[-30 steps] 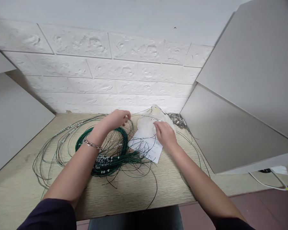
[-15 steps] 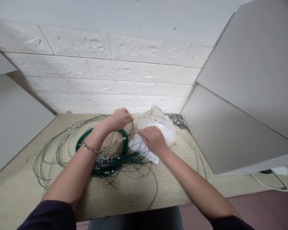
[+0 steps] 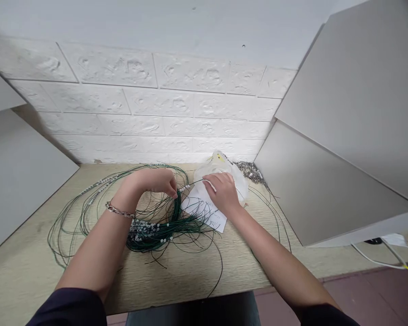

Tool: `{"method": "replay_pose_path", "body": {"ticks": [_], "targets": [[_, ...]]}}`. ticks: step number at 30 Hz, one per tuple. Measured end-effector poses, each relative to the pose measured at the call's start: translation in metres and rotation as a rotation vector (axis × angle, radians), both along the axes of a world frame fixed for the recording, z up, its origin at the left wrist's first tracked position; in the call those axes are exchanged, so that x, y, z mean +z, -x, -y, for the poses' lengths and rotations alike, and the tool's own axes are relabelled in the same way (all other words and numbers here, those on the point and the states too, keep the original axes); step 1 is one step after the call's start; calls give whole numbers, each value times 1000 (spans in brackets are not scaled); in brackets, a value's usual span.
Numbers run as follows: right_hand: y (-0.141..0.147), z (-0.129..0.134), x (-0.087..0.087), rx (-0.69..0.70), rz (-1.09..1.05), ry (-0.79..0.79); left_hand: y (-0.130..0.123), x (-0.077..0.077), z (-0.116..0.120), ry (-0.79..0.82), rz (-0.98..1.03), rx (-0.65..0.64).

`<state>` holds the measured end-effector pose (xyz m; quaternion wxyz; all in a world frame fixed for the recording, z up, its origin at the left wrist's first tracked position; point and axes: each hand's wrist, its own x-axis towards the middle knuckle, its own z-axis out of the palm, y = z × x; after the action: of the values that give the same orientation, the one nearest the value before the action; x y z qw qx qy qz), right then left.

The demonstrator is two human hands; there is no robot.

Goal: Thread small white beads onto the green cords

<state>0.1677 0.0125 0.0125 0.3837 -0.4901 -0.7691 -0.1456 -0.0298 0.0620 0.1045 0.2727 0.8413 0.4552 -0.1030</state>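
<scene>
My left hand (image 3: 161, 182), with a chain bracelet on the wrist, is pinched on a dark green cord at the upper right of the coiled bundle. A few white beads (image 3: 184, 188) sit on the cord just right of its fingertips. My right hand (image 3: 221, 188) grips the same cord, stretched between both hands, in front of the clear plastic bag (image 3: 242, 179). Below the hands lies the green cord bundle (image 3: 149, 240) with many white beads. A white paper with handwriting (image 3: 218, 222) is partly under loose cord ends.
Small dark and silvery pieces (image 3: 250, 172) are heaped at the back right corner of the wooden table (image 3: 170, 285). Loose cords (image 3: 59, 226) loop out to the left. White panels (image 3: 326, 167) stand on both sides, a white brick-patterned wall (image 3: 178, 106) behind.
My left hand has moved down and slightly left, closer to the bundle. My right hand has shifted a little right and up. White beads now show on the cord between them.
</scene>
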Motion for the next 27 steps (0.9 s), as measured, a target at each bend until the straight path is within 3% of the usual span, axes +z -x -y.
{"method": "replay_pose_path", "body": {"ticks": [7,12,19,27], "targets": [[41,7,9,154,344,-149,-3,2,5,-29,-16,-58],[47,7,14,172,448,-180,6,9,7,7,15,-38],[36,5,17,172,475,-203,11,15,7,66,12,-64],[-14,-13,0,54,346,-292,33,30,5,141,58,-51]]}}
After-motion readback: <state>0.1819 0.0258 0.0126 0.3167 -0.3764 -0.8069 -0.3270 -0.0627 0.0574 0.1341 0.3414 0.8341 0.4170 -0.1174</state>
